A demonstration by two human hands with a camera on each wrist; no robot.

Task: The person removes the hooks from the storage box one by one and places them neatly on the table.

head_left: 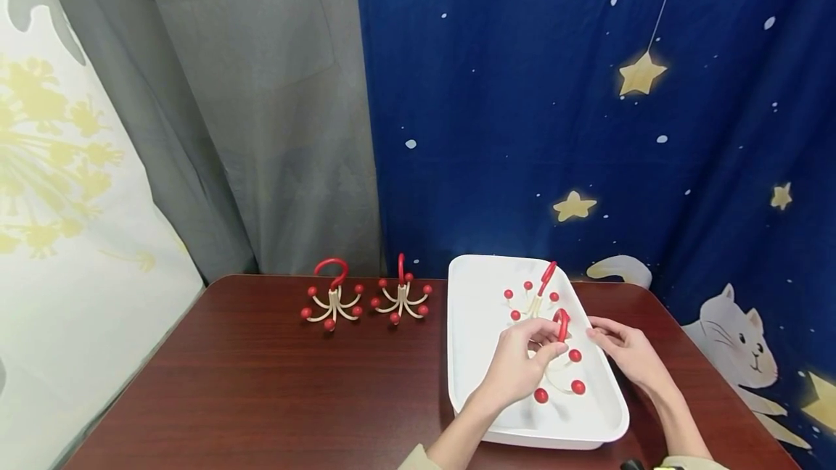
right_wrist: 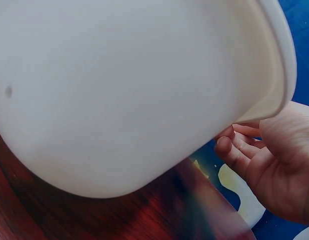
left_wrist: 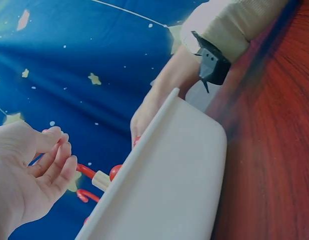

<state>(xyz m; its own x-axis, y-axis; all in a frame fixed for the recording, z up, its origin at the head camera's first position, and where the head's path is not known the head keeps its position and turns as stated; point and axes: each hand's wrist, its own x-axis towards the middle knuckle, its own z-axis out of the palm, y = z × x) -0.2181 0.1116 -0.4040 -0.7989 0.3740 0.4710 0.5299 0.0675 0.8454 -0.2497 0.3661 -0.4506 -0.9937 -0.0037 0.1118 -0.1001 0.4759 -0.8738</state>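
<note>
No readable text, labels or numbers anywhere.

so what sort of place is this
Likely a room in a home, though it could be a filming setup: a dark wooden table stands before a gray curtain and a blue star-print curtain.

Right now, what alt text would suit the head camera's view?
A person's left hand, over a white tray, pinches a red-hooked hanger; the right hand touches the tray's edge. Two similar hangers stand on the table.
</note>
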